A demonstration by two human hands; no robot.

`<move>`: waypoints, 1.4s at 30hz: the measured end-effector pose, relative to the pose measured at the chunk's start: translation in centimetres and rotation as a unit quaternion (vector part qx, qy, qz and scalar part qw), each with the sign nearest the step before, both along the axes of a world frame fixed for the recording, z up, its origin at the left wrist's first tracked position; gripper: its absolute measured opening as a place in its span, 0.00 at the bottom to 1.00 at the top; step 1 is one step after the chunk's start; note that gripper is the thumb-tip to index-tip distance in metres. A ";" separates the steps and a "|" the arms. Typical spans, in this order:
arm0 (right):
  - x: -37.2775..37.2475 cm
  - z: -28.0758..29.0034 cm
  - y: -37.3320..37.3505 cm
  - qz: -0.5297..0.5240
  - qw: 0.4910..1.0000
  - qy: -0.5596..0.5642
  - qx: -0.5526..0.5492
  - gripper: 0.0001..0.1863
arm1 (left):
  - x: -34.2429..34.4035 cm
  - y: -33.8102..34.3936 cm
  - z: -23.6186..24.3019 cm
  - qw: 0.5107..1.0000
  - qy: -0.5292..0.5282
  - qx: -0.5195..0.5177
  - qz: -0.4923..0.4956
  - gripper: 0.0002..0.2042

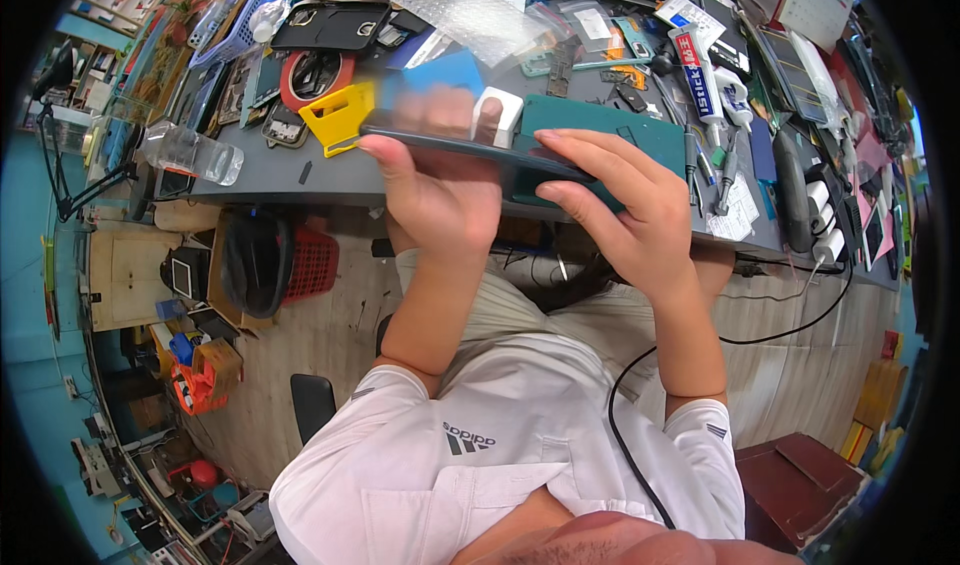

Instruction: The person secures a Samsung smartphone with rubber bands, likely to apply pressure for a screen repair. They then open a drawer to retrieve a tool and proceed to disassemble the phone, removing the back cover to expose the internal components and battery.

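A dark, thin phone-like slab (485, 151) is tilted nearly edge-on above the front of the workbench. My left hand (440, 190) grips its left end, thumb below and fingers blurred behind it. My right hand (625, 205) holds the other end with thumb and fingertips. Behind the slab lie a teal mat (645, 130), a small white object (494, 105) and a yellow plastic piece (330, 115); a blue sheet (445, 70) lies farther back.
The grey bench (260, 180) is crowded with phone parts, tubes (700, 85), screwdrivers (728, 175) and a water bottle (190, 155) at left. A black cable (760, 337) hangs across the right side. Bins (260, 260) stand below, and a red-brown stool (800, 475) is at lower right.
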State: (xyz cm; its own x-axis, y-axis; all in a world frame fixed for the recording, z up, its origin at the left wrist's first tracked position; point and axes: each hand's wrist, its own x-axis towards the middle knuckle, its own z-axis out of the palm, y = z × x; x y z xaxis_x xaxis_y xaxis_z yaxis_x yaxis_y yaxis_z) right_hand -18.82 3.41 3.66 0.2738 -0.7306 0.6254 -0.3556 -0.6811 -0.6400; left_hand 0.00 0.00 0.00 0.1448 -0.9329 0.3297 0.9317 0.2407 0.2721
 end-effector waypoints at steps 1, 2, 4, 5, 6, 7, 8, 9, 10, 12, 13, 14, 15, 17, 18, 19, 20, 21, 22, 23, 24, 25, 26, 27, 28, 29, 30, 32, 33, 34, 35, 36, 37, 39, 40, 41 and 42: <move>-0.1 0.1 0.2 0.002 1.000 -0.003 0.012 0.17 | 0.4 -0.1 0.1 1.000 0.009 0.006 -0.013 0.29; -0.2 0.1 0.3 0.003 1.000 -0.007 0.025 0.16 | 0.6 -0.1 0.1 0.999 0.018 0.012 -0.027 0.29; -0.3 0.1 0.4 -0.007 1.000 -0.002 0.005 0.15 | 0.6 -0.3 0.0 0.999 0.026 0.007 -0.041 0.29; -0.3 0.0 0.4 -0.013 1.000 0.000 -0.005 0.15 | 0.5 -0.3 -0.1 0.998 0.029 0.004 -0.048 0.29; -0.2 0.0 0.3 -0.023 0.999 0.006 -0.044 0.16 | 0.4 -0.1 0.2 0.998 0.033 0.013 -0.047 0.29; -0.2 0.0 0.1 -0.034 0.996 0.012 -0.082 0.16 | 0.2 0.2 0.6 0.998 0.037 0.022 -0.046 0.29; -0.2 0.0 0.0 -0.046 0.992 0.018 -0.120 0.16 | 0.0 0.3 0.9 0.998 0.041 0.031 -0.045 0.29; -0.3 0.1 0.1 -0.048 0.989 0.026 -0.140 0.16 | 0.0 0.3 0.7 0.997 0.045 -0.002 -0.060 0.30; -0.4 0.4 0.2 -0.052 0.985 0.033 -0.159 0.16 | 0.0 0.1 0.4 0.995 0.050 -0.034 -0.076 0.31; -0.8 1.0 0.4 -0.057 0.977 0.048 -0.198 0.17 | -0.1 0.0 0.4 0.989 0.026 -0.112 -0.096 0.35; -1.2 1.3 0.5 -0.059 0.973 0.054 -0.217 0.17 | -0.1 -0.1 0.7 0.983 -0.002 -0.157 -0.100 0.38; -1.6 1.6 0.7 -0.061 0.968 0.061 -0.235 0.17 | -0.1 -0.2 1.0 0.974 -0.030 -0.202 -0.104 0.41; -2.0 2.2 1.0 -0.062 0.963 0.067 -0.254 0.17 | -0.3 0.1 1.6 0.971 -0.012 -0.173 -0.163 0.44; -3.0 3.3 2.1 -0.056 0.953 0.095 -0.284 0.16 | -0.6 1.1 2.7 0.953 0.022 -0.116 -0.278 0.51; -3.6 3.9 2.8 -0.048 0.946 0.119 -0.297 0.14 | -0.8 0.5 1.7 0.957 -0.038 -0.089 -0.274 0.58; -4.2 4.3 3.4 -0.038 0.940 0.138 -0.309 0.13 | -1.0 1.4 3.0 0.949 -0.054 0.037 -0.308 0.59; -4.6 4.0 3.5 -0.021 0.932 0.153 -0.328 0.12 | -0.9 3.3 4.7 0.925 -0.070 0.161 -0.337 0.59; -5.0 3.8 3.7 -0.001 0.927 0.172 -0.334 0.12 | -0.4 3.9 4.4 0.898 0.000 0.166 -0.408 0.57; -5.4 3.5 4.0 0.014 0.921 0.197 -0.337 0.12 | 0.1 4.3 3.8 0.854 0.072 0.180 -0.483 0.55; -5.8 3.3 4.3 0.029 0.913 0.222 -0.341 0.13 | 0.5 4.5 3.2 0.801 0.132 0.198 -0.550 0.54; -6.0 2.9 4.3 0.055 0.911 0.236 -0.333 0.13 | 1.2 3.8 0.9 0.752 0.101 0.101 -0.643 0.51; -6.3 2.8 4.3 0.077 0.909 0.253 -0.322 0.14 | 1.7 3.5 0.2 0.724 0.066 0.066 -0.683 0.49; -6.5 2.8 4.2 0.088 0.909 0.269 -0.307 0.16 | 2.1 3.2 -0.4 0.693 0.031 0.025 -0.720 0.46; -6.6 2.5 4.0 0.087 0.919 0.257 -0.285 0.15 | 2.7 3.6 -0.4 0.702 -0.007 0.052 -0.710 0.44; -6.7 2.0 3.7 0.086 0.929 0.245 -0.264 0.14 | 3.0 4.2 -0.5 0.710 -0.045 0.078 -0.699 0.42; -6.8 1.6 3.5 0.084 0.938 0.232 -0.242 0.14 | 2.9 4.9 -0.7 0.733 -0.052 0.093 -0.672 0.42; -6.6 1.6 3.3 0.068 0.965 0.166 -0.193 0.19 | 2.7 5.9 -0.8 0.757 -0.058 0.104 -0.642 0.42; -6.7 1.9 2.8 -0.066 0.981 0.153 -0.100 0.20 | 2.1 7.1 -1.5 0.809 -0.090 0.070 -0.577 0.41; -6.9 2.0 2.6 -0.136 0.979 0.145 -0.053 0.20 | 1.7 7.6 -1.6 0.823 -0.092 0.072 -0.557 0.41; -6.8 1.9 2.1 -0.155 0.975 0.155 -0.030 0.20 | 1.2 8.1 -1.6 0.836 -0.093 0.075 -0.535 0.42; -6.6 1.8 1.4 -0.174 0.971 0.165 -0.007 0.20 | 0.9 8.4 -1.6 0.849 -0.094 0.078 -0.514 0.42; -6.3 1.6 0.8 -0.193 0.965 0.176 0.016 0.20 | 0.9 8.6 -1.5 0.849 -0.150 0.064 -0.503 0.44; -6.0 1.3 0.4 -0.194 0.964 0.177 0.028 0.19 | 0.8 8.7 -1.6 0.845 -0.176 0.068 -0.500 0.44; -5.4 1.0 -0.1 -0.195 0.963 0.180 0.052 0.18 | 0.6 8.9 -1.8 0.838 -0.226 0.077 -0.491 0.43; -5.1 1.3 -0.1 -0.203 0.961 0.175 0.069 0.16 | 0.7 9.1 -2.0 0.838 -0.243 0.077 -0.482 0.38; -5.0 1.2 -0.2 -0.202 0.960 0.179 0.077 0.14 | 0.9 9.1 -2.0 0.828 -0.271 0.080 -0.485 0.37; -5.1 1.2 -0.3 -0.201 0.959 0.184 0.081 0.13 | 1.2 8.6 -1.8 0.818 -0.298 0.078 -0.486 0.37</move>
State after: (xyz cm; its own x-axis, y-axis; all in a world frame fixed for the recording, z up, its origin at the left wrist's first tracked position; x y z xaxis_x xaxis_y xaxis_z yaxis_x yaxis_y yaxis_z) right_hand -23.90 3.11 4.84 0.1301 -0.9024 0.4108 -0.7907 -0.3444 -0.5062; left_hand 1.16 8.63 -1.80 -0.8331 -0.5494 -0.0634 0.3527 -0.6162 0.7042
